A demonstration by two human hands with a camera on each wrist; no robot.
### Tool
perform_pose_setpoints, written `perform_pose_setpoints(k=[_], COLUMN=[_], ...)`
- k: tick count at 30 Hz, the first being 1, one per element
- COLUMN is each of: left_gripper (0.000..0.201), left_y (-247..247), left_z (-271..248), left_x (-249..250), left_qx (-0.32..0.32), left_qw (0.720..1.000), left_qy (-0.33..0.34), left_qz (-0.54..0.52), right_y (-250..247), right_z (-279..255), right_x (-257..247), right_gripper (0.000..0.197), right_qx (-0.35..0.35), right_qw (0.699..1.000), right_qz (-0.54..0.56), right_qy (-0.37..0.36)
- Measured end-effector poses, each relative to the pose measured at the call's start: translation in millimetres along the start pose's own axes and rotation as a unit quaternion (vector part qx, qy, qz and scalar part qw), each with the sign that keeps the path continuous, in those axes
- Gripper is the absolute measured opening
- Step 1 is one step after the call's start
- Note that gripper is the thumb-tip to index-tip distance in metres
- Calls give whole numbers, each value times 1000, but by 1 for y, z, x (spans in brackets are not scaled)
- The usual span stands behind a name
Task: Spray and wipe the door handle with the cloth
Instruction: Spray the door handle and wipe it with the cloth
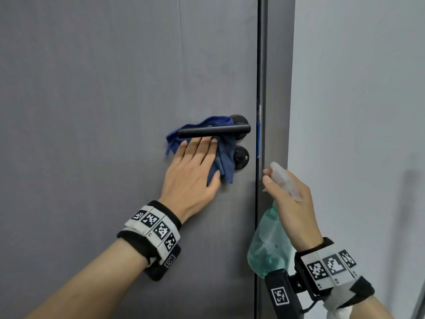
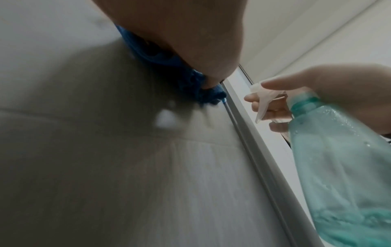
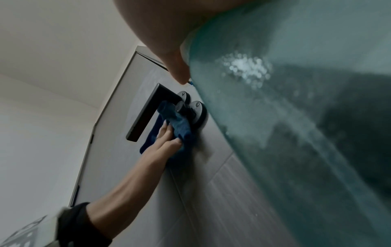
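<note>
A black lever door handle [image 1: 213, 131] juts from the grey door [image 1: 103, 111], with a round black lock knob [image 1: 241, 157] just below it. A dark blue cloth [image 1: 224, 162] is tucked behind the lever and hangs down past the knob. My left hand [image 1: 202, 157] presses the cloth flat against the door under the lever, fingers straight. To the right, my right hand [image 1: 271, 180] grips a translucent green spray bottle [image 1: 269, 245] by its neck, a finger on the trigger, the nozzle [image 1: 279, 171] pointing up-left toward the handle. In the right wrist view the lever [image 3: 146, 115] and cloth [image 3: 180, 125] show from below.
The dark door edge and frame [image 1: 261, 65] run vertically just right of the handle. A pale wall [image 1: 356, 88] lies beyond it. A small blue patch [image 1: 258, 139] marks the latch on the door edge.
</note>
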State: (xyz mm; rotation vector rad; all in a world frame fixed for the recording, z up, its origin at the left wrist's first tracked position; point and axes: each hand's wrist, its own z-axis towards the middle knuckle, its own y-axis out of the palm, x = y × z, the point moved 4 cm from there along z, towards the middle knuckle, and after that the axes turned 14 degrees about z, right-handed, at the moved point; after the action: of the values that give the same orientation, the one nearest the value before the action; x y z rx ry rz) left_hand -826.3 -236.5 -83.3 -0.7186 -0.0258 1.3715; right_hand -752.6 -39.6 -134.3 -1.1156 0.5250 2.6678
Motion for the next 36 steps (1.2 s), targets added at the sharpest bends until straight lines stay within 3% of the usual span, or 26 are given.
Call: perform_pose_setpoints(k=[4,8,10,14,16,19,22,25,28,30,36], left_gripper=[79,72,68,37,33,36,45,50,47,47,48], left_y=[0,12,20,17,10,8,-7,-36,-63,-78,-98], left_z=[-2,-37,-55,-53,-47,-44,-42,-30,2,25,75], left_x=[12,5,4,3,-4,-42,-88,-109,-118,-116,-121], left_qx=[17,17,23,131,184,224,245,273,255,217,143], left_qw=[999,990,982,971,961,962,959,923,878,869,922], left_qy=[47,141,184,201,198,133,-17,-134,-206,-210,-133], left_qz=[-20,16,34,-22,-62,-87,-145,-235,-348,-392,-333], right_y=[2,3,2,2,0,-4,-3,7,19,24,35], right_z=[-2,-7,-7,-6,-7,-9,-7,0,14,27,58], right_x=[1,5,4,-3,-5,-5,-4,-7,-19,-33,-75], right_gripper=[18,23,16,15,18,24,19,19,18,17,19], right_qx=[-2,-6,-2,-7,-10,-9,-10,-19,-27,-19,25], right_qw=[1000,1000,1000,1000,1000,1000,1000,999,999,999,994], right_qz=[-1,-6,-1,-11,-12,-2,23,32,25,24,43], right_qy=[-9,-2,-1,-4,-7,-1,0,-3,2,20,99])
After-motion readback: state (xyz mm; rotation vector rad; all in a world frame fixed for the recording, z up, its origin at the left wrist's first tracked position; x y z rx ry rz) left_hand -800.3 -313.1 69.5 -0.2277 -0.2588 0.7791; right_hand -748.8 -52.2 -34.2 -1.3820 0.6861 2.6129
